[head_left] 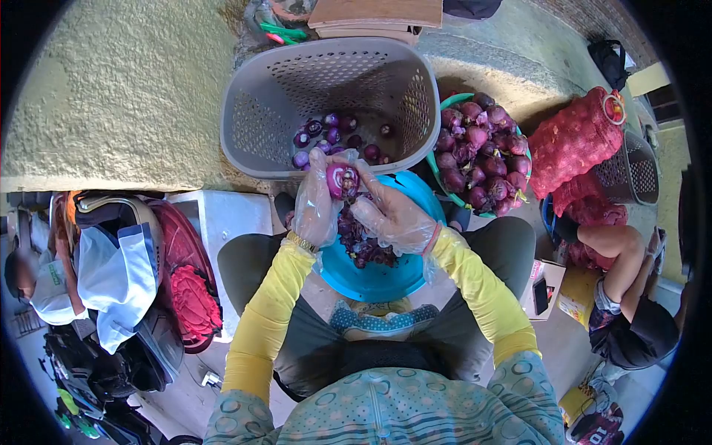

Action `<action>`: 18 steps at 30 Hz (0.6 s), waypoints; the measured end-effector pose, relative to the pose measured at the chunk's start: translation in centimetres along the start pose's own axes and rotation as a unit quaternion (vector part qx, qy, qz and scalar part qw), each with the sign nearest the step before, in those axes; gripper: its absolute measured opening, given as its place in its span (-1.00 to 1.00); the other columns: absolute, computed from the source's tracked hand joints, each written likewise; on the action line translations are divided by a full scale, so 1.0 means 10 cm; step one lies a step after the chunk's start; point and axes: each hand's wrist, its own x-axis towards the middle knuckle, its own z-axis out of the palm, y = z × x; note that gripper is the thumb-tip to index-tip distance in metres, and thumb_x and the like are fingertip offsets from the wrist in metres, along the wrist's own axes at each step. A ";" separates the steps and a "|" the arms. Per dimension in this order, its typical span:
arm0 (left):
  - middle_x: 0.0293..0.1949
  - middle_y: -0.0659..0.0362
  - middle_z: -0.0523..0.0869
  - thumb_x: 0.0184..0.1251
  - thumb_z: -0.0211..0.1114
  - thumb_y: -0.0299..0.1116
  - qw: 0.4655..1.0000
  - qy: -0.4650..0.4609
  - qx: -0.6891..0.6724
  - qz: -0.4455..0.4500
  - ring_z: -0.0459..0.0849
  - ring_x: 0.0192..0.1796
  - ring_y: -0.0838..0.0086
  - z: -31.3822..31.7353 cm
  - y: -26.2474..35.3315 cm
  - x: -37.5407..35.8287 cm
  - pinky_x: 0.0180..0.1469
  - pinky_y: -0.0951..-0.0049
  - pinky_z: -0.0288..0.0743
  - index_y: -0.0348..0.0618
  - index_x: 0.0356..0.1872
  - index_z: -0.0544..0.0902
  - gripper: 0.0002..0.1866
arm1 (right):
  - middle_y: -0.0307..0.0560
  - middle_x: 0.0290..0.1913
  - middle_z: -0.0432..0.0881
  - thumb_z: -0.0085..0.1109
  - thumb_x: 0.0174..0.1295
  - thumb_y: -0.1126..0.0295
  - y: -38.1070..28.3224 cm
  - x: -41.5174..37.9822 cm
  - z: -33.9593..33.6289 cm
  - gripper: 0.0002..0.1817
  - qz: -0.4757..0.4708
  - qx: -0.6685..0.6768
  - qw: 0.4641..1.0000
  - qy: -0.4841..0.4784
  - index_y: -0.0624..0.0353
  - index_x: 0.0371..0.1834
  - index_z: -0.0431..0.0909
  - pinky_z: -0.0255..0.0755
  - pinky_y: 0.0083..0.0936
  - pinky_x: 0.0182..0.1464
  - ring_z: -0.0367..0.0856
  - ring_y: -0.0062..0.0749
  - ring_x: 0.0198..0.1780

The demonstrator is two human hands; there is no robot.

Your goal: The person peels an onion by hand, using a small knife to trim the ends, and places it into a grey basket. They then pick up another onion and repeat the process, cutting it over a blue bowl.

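Note:
My left hand, in a clear plastic glove, is closed round a partly peeled red onion. Whitish rings and a brownish patch show on the onion's upward face. From the other side my gloved right hand has its fingers bent against the onion; whether it also holds a small tool is hidden. Below both hands is a blue basin with dark onion skins in it. Several peeled purple onions lie in the grey perforated basket just beyond my hands.
A green-rimmed tub heaped with unpeeled red onions stands to the right. Farther right are a full red mesh sack, another basket and a seated person's leg. A phone lies on a box. Bags crowd the left.

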 end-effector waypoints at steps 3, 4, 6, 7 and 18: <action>0.13 0.07 0.68 0.64 -0.21 0.32 0.997 0.012 0.059 0.051 0.65 0.08 0.45 0.04 0.06 -0.05 0.24 0.42 0.51 -0.23 0.10 0.62 -0.25 | -0.34 -0.40 0.41 0.08 0.52 0.24 0.01 0.03 0.04 -0.18 0.020 0.051 0.998 0.011 0.15 0.72 -0.12 0.34 -0.65 -0.31 0.32 -0.70 -0.37; 0.13 0.07 0.68 0.64 -0.21 0.32 0.997 0.012 0.059 0.051 0.65 0.08 0.45 0.04 0.06 -0.05 0.24 0.42 0.51 -0.23 0.10 0.62 -0.25 | -0.33 -0.39 0.43 0.07 0.53 0.23 0.06 0.05 0.06 -0.19 -0.001 0.040 0.999 0.020 0.15 0.72 -0.11 0.36 -0.63 -0.30 0.34 -0.68 -0.37; 0.14 0.07 0.68 0.64 -0.23 0.32 0.997 0.032 0.050 0.055 0.65 0.10 0.46 0.05 0.04 -0.06 0.24 0.42 0.52 -0.24 0.10 0.63 -0.24 | -0.32 -0.38 0.45 0.07 0.53 0.22 0.08 0.05 0.05 -0.20 -0.020 0.029 0.999 0.030 0.16 0.72 -0.09 0.37 -0.61 -0.29 0.35 -0.66 -0.37; 0.14 0.07 0.68 0.64 -0.23 0.32 0.997 0.031 0.050 0.055 0.65 0.10 0.46 0.05 0.05 -0.07 0.24 0.42 0.52 -0.24 0.10 0.63 -0.24 | -0.30 -0.36 0.47 0.06 0.53 0.23 0.06 0.06 0.04 -0.21 -0.021 0.010 0.999 0.030 0.18 0.71 -0.07 0.39 -0.60 -0.26 0.36 -0.65 -0.36; -0.07 0.15 0.70 0.63 -0.24 0.35 0.990 0.041 0.135 0.018 0.65 -0.04 0.50 0.00 0.03 -0.08 0.12 0.43 0.54 -0.28 0.12 0.63 -0.19 | 0.25 0.22 0.63 0.04 0.53 0.19 0.12 0.07 -0.05 -0.25 -0.049 -0.087 0.995 0.019 0.33 0.65 0.03 0.42 -0.42 0.28 0.59 -0.33 0.11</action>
